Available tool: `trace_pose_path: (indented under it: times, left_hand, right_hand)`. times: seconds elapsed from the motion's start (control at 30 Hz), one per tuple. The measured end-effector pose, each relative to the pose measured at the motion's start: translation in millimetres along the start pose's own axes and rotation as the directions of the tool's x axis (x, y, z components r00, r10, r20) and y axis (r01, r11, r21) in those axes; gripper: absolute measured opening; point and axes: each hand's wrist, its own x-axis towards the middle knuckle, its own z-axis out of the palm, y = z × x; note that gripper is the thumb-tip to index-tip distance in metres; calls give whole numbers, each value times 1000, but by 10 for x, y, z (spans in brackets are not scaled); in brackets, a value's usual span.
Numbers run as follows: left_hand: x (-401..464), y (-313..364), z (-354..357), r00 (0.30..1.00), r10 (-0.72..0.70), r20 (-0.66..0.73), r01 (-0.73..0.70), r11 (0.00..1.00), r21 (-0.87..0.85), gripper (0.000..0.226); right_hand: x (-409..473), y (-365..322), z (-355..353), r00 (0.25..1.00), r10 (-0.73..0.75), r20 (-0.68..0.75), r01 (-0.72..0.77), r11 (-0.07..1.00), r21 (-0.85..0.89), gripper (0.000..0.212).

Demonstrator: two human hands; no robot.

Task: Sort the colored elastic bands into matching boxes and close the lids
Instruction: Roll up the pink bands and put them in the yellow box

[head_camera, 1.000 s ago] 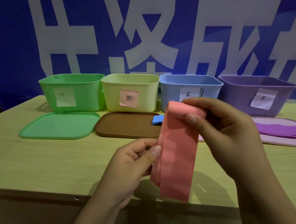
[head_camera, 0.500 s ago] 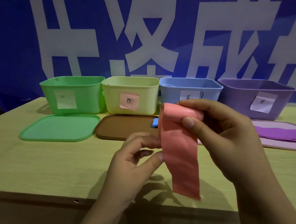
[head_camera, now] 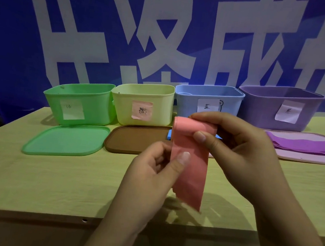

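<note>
A pink elastic band (head_camera: 190,165) hangs folded above the table's front. My right hand (head_camera: 240,157) pinches its top fold. My left hand (head_camera: 158,172) pinches its left edge midway down. At the back stand four open labelled boxes: green (head_camera: 79,102), yellow with a pink label (head_camera: 142,103), blue (head_camera: 208,100) and purple (head_camera: 279,107). A green lid (head_camera: 65,140) and a brown lid (head_camera: 136,138) lie in front of them. Purple bands (head_camera: 305,145) lie on a pink lid (head_camera: 310,156) at the right. A blue band (head_camera: 170,135) peeks out behind the pink band.
The yellow-green table (head_camera: 41,180) ends at a front edge near me. A blue banner with large white characters (head_camera: 167,33) hangs behind the boxes.
The pink band has swung and been folded; my left hand let go for a moment and now pinches its left edge again. My right hand has stayed at the top.
</note>
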Motion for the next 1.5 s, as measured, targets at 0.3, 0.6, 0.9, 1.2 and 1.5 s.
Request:
trace_pose_path:
  times: [0.3, 0.6, 0.9, 1.2, 1.5]
  left_hand:
    - [-5, -52, 50, 965, 90, -247, -34, 975, 219, 9]
    - [9, -142, 35, 968, 112, -223, -60, 972, 228, 21]
    - [42, -150, -40, 994, -95, -45, 91, 993, -71, 15]
    - [41, -166, -70, 1000, -1, 17, 1, 1000, 1, 25]
    - [66, -149, -25, 996, -44, -79, 42, 999, -23, 31]
  right_hand:
    - [-31, -3, 0, 997, -2, -76, 4, 1000, 27, 20]
    - [-37, 1, -34, 985, 170, -22, -158, 952, 263, 15]
    - [-40, 34, -55, 979, 204, -22, -191, 944, 270, 14]
    - [-76, -23, -10, 993, 117, -33, -115, 991, 62, 21]
    - [-114, 9, 27, 996, 26, -80, -32, 997, -73, 22]
